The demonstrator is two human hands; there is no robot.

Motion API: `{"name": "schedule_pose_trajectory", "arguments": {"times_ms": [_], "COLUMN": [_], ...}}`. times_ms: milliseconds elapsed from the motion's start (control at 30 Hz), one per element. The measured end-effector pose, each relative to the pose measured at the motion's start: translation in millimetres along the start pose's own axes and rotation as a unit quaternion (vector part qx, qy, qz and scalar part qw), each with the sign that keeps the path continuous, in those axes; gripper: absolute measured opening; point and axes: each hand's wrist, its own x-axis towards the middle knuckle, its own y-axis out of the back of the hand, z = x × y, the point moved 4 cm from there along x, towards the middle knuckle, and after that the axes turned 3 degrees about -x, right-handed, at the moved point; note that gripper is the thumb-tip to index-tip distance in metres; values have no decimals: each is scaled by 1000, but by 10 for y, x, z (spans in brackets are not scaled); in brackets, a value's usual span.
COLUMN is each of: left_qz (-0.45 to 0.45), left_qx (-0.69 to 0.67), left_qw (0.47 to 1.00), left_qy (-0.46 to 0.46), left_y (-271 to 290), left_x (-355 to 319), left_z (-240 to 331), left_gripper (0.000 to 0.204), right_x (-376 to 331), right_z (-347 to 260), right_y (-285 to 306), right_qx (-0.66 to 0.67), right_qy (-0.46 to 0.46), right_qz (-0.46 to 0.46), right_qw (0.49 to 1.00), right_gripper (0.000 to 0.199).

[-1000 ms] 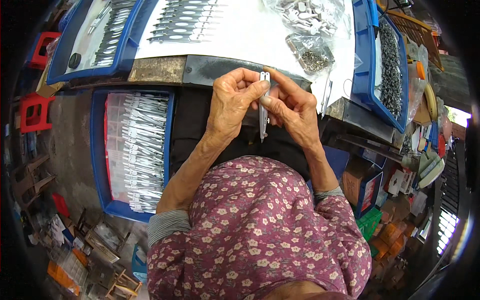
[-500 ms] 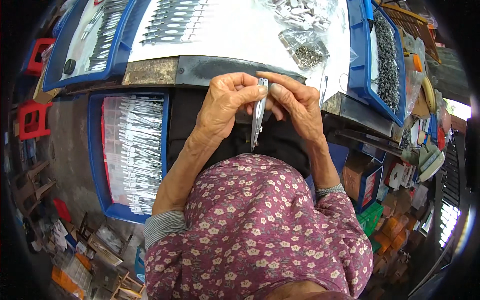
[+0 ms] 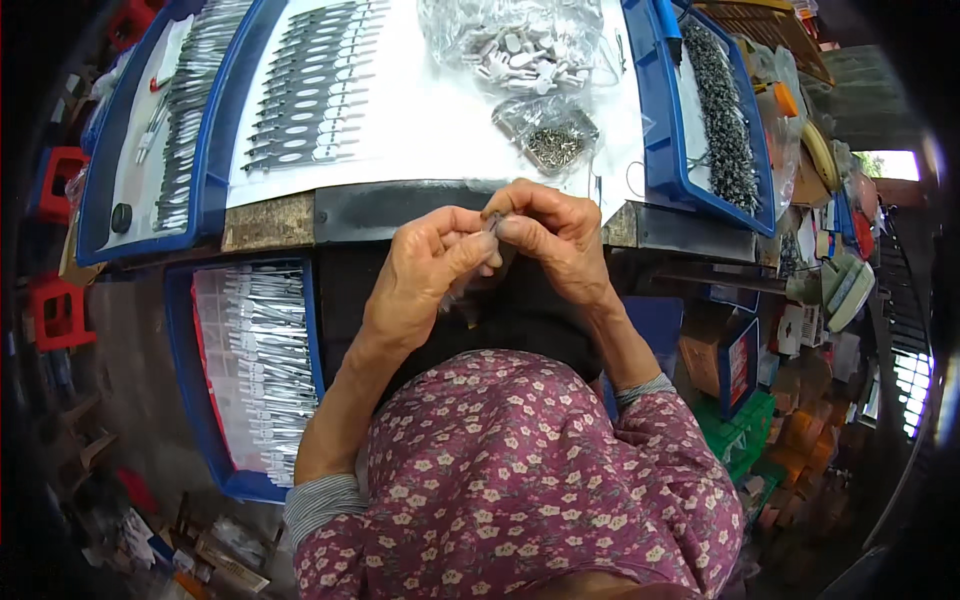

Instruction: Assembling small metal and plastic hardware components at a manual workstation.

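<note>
In front of my chest, just below the table edge, my left hand (image 3: 425,262) and my right hand (image 3: 560,232) meet fingertip to fingertip. Between them is a slim silver drawing compass (image 3: 494,222), pinched at its hinge end. Most of its length is hidden by the fingers or blurred, and its legs are hard to make out. The left thumb and index finger close on it from one side. From the other, the right thumb and bent fingers press on its top.
Rows of silver compass parts (image 3: 305,90) lie on the white-covered table. Beyond my hands are bags of grey plastic pieces (image 3: 530,60) and small screws (image 3: 553,150). Blue trays stand left (image 3: 205,190) and right (image 3: 690,180); another, filled with compasses (image 3: 265,360), sits lower left.
The compass has turned in my fingers, so its long legs no longer show plainly below them. Both hands sit slightly lower and further left in the picture; the view has shifted.
</note>
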Motion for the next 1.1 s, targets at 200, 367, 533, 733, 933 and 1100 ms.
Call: {"name": "schedule_pose_trajectory", "arguments": {"times_ms": [200, 367, 533, 733, 933, 1100], "left_qz": [119, 151, 138, 131, 145, 131], "left_qx": [125, 271, 317, 315, 309, 286], "left_qw": [977, 920, 902, 898, 900, 920], "left_qy": [-126, -240, -259, -277, -272, -235], "left_y": [-148, -110, -91, -129, -38, -14], "left_x": [34, 28, 4, -22, -31, 2], "left_z": [63, 100, 65, 110, 103, 114], "left_gripper": [13, 11, 10, 10, 9, 10], "right_x": [73, 285, 927, 1311, 1393, 1286], "right_z": [-32, -117, -136, -6, 72, 58], "right_y": [29, 233, 490, 429, 554, 720], "right_qx": [11, -79, -364, -744, -666, -517], "right_qy": [2, -25, 187, 234, 235, 241], "right_qz": [49, 20, 139, 70, 116, 180], "right_qw": [999, 996, 902, 622, 698, 801], "right_gripper": [15, 14, 16, 28, 22, 21]}}
